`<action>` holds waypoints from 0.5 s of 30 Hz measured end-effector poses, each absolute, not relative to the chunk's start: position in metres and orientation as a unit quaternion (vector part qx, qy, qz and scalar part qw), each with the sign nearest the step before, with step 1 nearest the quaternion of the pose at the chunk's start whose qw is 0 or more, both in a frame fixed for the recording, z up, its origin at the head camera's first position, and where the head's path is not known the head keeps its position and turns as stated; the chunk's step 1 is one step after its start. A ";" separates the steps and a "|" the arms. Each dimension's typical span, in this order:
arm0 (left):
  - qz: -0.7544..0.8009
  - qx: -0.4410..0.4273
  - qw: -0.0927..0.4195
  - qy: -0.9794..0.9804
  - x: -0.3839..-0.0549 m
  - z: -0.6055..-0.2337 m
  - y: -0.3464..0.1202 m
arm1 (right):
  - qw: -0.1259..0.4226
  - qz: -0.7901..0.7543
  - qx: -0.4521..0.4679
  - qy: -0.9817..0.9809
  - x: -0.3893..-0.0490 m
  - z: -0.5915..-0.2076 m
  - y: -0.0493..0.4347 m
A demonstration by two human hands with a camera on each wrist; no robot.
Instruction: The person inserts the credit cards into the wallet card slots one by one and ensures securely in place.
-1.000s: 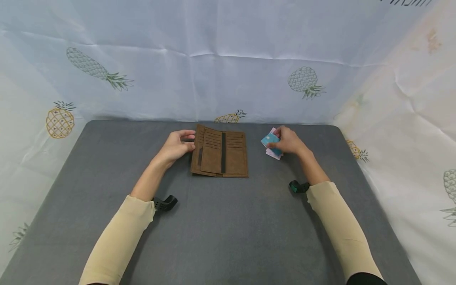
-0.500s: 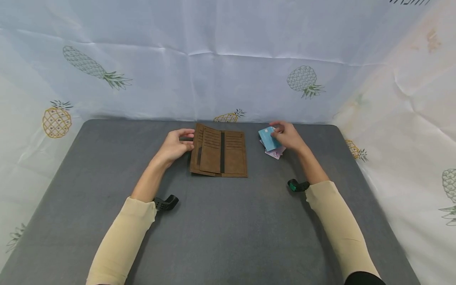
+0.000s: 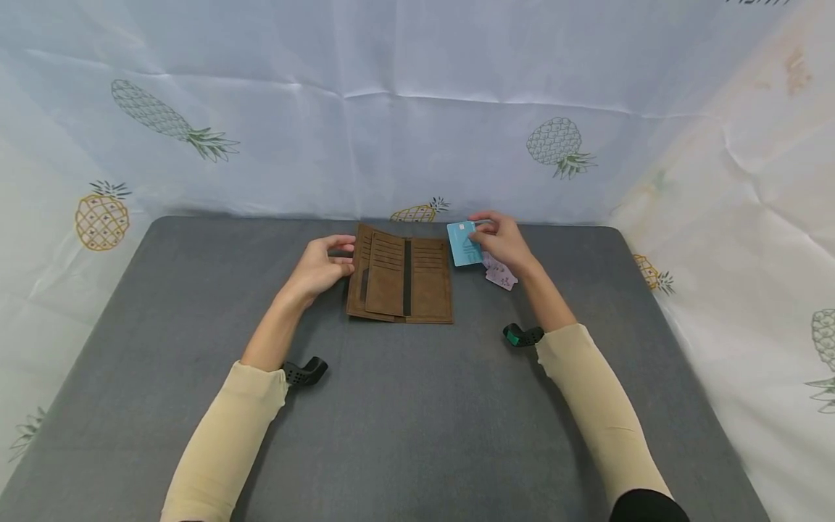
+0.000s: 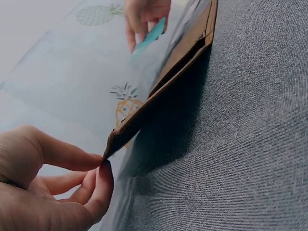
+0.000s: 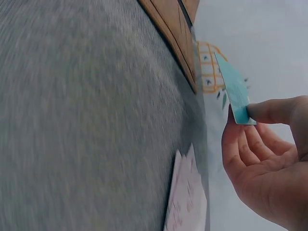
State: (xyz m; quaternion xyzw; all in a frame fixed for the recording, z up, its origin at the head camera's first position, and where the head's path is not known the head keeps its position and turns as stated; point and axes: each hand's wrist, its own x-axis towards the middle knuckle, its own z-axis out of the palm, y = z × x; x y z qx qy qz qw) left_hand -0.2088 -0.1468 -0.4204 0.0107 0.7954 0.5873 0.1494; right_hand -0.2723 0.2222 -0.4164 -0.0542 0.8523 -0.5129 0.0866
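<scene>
Blue card [image 5: 234, 89] tight between right fingers [image 5: 233, 147], wallet [image 3: 430, 290] between left fingers [image 4: 72, 157]

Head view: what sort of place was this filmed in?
Probably a makeshift filming booth, though the wider room is out of view: pale pineapple-print cloth hangs behind and beside a grey tabletop, and a black device sits at each of the person's wrists.

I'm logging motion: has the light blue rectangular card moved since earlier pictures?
Yes: in the head view, the card moved left, away from the patterned pink cards, toward the open brown wallet.
</scene>
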 end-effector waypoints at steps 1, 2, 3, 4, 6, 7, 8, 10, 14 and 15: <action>0.587 0.010 0.149 0.795 -0.209 -0.420 -0.147 | 0.088 -0.513 -0.053 0.852 -0.272 -0.417 0.219; 0.587 0.010 0.150 0.796 -0.209 -0.420 -0.147 | 0.090 -0.515 -0.052 0.851 -0.272 -0.417 0.216; 0.587 0.010 0.150 0.796 -0.209 -0.420 -0.147 | 0.092 -0.515 -0.052 0.851 -0.273 -0.417 0.213; 0.587 0.010 0.150 0.796 -0.209 -0.420 -0.147 | 0.094 -0.515 -0.053 0.850 -0.273 -0.418 0.210; 0.587 0.010 0.149 0.796 -0.209 -0.420 -0.147 | 0.097 -0.519 -0.055 0.847 -0.274 -0.419 0.205; 0.587 0.010 0.149 0.796 -0.209 -0.421 -0.148 | 0.099 -0.523 -0.056 0.845 -0.275 -0.421 0.202; 0.587 0.010 0.149 0.795 -0.209 -0.421 -0.148 | 0.099 -0.525 -0.057 0.843 -0.276 -0.422 0.200; 0.588 0.010 0.150 0.795 -0.209 -0.421 -0.148 | 0.098 -0.529 -0.061 0.840 -0.278 -0.424 0.195; 0.589 0.011 0.148 0.795 -0.209 -0.421 -0.147 | 0.098 -0.530 -0.065 0.840 -0.280 -0.427 0.186; 0.589 0.011 0.147 0.795 -0.209 -0.421 -0.147 | 0.099 -0.529 -0.067 0.840 -0.280 -0.428 0.183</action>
